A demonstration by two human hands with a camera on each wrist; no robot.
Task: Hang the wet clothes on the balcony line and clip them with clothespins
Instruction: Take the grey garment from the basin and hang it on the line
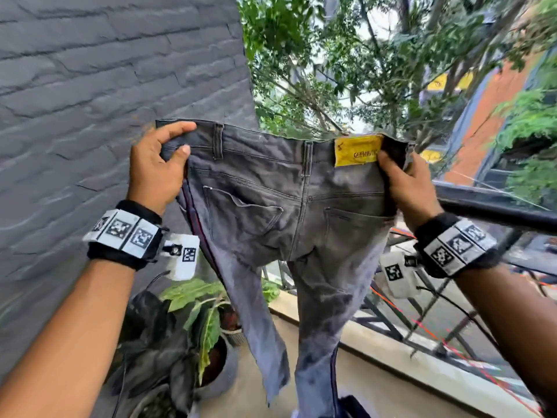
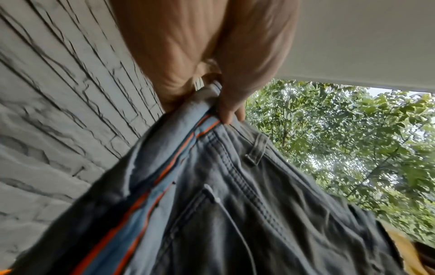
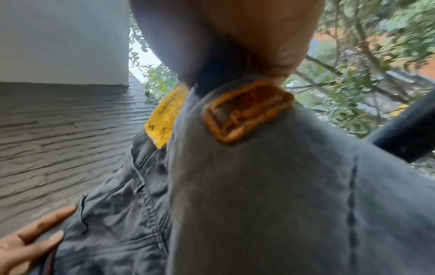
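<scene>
Grey jeans (image 1: 280,212) being held up by the waistband above the balcony floor, not yet on any line.

The left hand (image 1: 156,164) is pinching one waistband end, the right hand (image 1: 407,185) is gripping the other beside the yellow patch (image 1: 357,150); the 2 hands are standing well apart. Risk: wet denim is likely weighing heavily, so a slipping pinch could be dropping it onto the potted plant (image 1: 193,321) below. No clothesline or clothespins are showing; the leg hems are being cut off, and both wrist views are blurring.
</scene>
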